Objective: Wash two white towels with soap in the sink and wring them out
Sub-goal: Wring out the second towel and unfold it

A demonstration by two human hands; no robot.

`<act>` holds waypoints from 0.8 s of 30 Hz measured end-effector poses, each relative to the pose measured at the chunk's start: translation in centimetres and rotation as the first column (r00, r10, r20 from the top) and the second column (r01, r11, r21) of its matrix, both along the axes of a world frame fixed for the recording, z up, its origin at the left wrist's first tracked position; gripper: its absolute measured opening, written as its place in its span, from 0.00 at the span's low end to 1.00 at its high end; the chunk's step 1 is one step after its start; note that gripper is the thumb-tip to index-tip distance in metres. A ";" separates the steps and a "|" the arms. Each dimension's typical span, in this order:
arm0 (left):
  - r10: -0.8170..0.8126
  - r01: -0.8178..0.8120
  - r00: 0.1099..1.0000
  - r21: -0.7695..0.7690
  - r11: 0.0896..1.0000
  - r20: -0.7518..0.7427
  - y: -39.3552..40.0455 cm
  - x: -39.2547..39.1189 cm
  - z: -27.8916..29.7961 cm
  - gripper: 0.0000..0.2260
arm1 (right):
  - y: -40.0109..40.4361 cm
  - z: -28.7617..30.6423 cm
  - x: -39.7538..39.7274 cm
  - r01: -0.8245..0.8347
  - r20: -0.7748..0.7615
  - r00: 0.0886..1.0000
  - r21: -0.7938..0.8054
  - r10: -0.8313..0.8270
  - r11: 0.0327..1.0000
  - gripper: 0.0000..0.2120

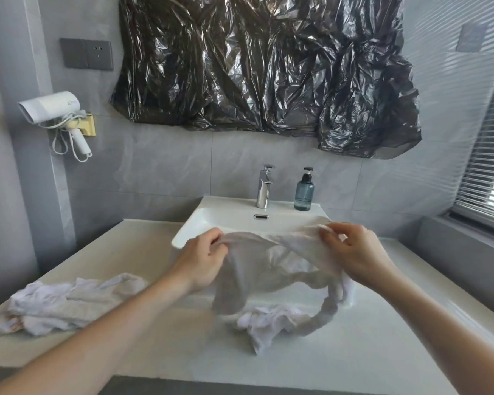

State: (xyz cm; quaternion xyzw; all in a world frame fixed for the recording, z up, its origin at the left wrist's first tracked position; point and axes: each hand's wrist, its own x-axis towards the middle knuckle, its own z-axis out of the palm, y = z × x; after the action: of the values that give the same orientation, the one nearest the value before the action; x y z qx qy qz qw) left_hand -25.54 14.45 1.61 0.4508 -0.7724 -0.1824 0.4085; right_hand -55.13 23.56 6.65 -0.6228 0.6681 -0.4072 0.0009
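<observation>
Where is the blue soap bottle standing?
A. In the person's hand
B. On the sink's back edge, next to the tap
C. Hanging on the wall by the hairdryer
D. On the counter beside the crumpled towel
B. The blue soap bottle stands upright on the back rim of the sink, just right of the tap, and neither hand touches it.
</observation>
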 end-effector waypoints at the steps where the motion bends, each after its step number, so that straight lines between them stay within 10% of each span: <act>1: -0.007 0.007 1.000 -0.072 0.997 0.003 -0.5 0.6 1.6 0.06 | 0.3 0.1 -0.5 0.000 -0.046 0.999 0.018 0.001 1.000 0.12; 7: 0.023 0.024 0.992 -0.373 0.928 0.120 -0.3 1.3 9.4 0.08 | -0.6 3.3 -1.0 0.040 -0.032 0.998 -0.166 -0.046 0.985 0.12; 17: -0.174 0.168 0.981 0.071 0.983 0.085 -0.2 -0.3 11.7 0.11 | 3.2 -5.5 3.8 -0.056 0.022 0.998 0.094 0.054 0.994 0.16; 24: -0.107 0.111 0.993 0.076 0.991 -0.051 1.0 -1.6 12.2 0.10 | 5.3 -12.5 4.4 -0.066 0.074 0.996 0.344 0.043 0.937 0.34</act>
State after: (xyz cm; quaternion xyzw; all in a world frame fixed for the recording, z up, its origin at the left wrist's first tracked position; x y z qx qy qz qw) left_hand -27.18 15.49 13.82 0.4193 -0.7784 -0.2454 0.3977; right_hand -50.69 28.83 -5.89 -0.6175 0.7113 -0.3035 0.1436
